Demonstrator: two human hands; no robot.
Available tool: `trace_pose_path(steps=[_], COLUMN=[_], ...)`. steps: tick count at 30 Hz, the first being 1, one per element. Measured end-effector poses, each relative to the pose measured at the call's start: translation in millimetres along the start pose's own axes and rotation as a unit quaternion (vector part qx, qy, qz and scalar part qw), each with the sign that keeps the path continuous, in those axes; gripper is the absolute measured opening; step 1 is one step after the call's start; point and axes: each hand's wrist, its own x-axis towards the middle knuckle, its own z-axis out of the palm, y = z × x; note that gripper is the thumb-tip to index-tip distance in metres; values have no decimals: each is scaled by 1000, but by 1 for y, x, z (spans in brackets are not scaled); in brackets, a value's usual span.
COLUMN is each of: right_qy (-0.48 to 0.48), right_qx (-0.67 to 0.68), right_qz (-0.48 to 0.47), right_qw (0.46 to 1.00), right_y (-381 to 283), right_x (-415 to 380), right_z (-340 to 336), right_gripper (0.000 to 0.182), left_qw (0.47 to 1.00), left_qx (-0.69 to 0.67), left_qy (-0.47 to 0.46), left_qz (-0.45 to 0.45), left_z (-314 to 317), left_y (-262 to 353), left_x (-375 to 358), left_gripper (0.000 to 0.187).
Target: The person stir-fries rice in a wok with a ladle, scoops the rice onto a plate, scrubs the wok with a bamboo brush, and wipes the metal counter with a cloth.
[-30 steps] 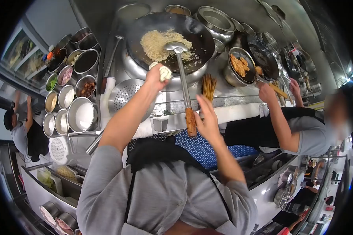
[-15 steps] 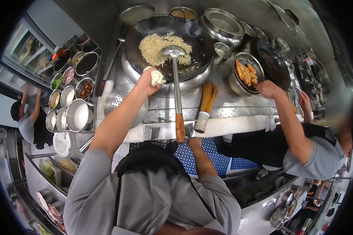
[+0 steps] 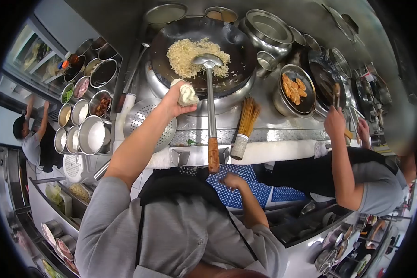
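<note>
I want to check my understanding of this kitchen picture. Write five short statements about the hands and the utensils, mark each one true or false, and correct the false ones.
1. The left hand holds a white cloth. True.
2. The right hand grips the wooden handle of the ladle. False: the right hand is apart from it.
3. The ladle's head is at the rice in the wok. True.
4. The brush lies left of the ladle. False: the brush lies to its right.
5. The left arm partly covers the perforated strainer. True.
</note>
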Motion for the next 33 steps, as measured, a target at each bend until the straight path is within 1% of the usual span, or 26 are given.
trace_pose_path(steps=[1,2,4,5,6,7,8,9,11,12,13,14,16,18,19,20,22,23,25,26,28,29,30,31,32,33], right_qy=[-74,-144,44,179,275,325,430,378,441,451,500,503,538,540,532,527,508,490,505,510,563,556,543,549,547,549], right_qx=[93,187,216,273,327,206,132,199,15,-29,-36,-10,64,104,124,136,150,158,177,185,112,54,-9,-69,-92,-166], right_qz=[33,64,-14,-69,-120,-182,-241,-248,-223,-170,-182,-167,-157,-140,-135,-122,-105,-99,-48,-28,-31,-43,-67,-85,-103,-120], right_qw=[992,970,975,943,896,905,860,870,869,875,846,848,826,823,827,830,841,851,844,839,818,828,837,829,825,810], right_y=[-18,-31,-47,-80,-111,-129,-158,-204,-232,-251,-257,-261,-253,-242,-237,-229,-218,-212,-199,-195,-185,-180,-175,-169,-173,-173], right_x=[-42,-74,-111,-133,-143,-138,-127,-158,-99,-95,-85,-90,-78,-80,-78,-79,-83,-89,-92,-95,-110,-126,-140,-142,-161,-173], right_z=[-11,-20,-38,-54,-66,-86,-95,-102,-117,-124,-123,-118,-106,-84,-73,-62,-43,-37,-30,-29,-32,-39,-50,-61,-74,-88], right_gripper=[36,36,41,45,46,45,43,42,38,29,23,22,20,24,26,26,26,31,30,30,46,50,55,53,38,31], left_qw=[1000,999,995,991,988,977,979,965,959,967,973,980,988,987,989,985,982,982,982,985,988,980,972,970,970,969], left_qx=[-22,-44,-99,-129,-149,-191,-174,-196,-191,-172,-154,-141,-121,-121,-108,-112,-123,-121,-120,-94,-63,-124,-140,-150,-161,-178], left_qy=[-2,-4,-7,-10,-23,-69,-93,-164,-206,-190,-174,-143,-96,-110,-103,-126,-136,-132,-123,-118,-97,-85,-122,-134,-153,-161], left_qz=[6,12,28,37,39,59,53,59,21,9,-4,-12,15,6,2,-17,-53,-62,-72,-84,-98,-133,-147,-134,-103,-60], left_z=[0,1,-2,-7,-7,-22,-39,-53,-83,-82,-83,-81,-48,-44,-49,-51,-51,-51,-52,-51,-48,-30,-39,-44,-41,-44], left_y=[0,-1,-6,-8,-12,-19,-23,-26,-18,-7,2,11,16,19,20,21,25,24,25,28,30,31,37,36,22,12], left_x=[2,5,10,14,23,43,70,87,124,137,150,165,126,118,124,126,125,124,117,114,107,88,121,132,133,128], left_gripper=[23,22,20,19,17,17,19,20,30,35,40,37,34,31,31,32,33,33,34,34,34,37,41,36,31,27])
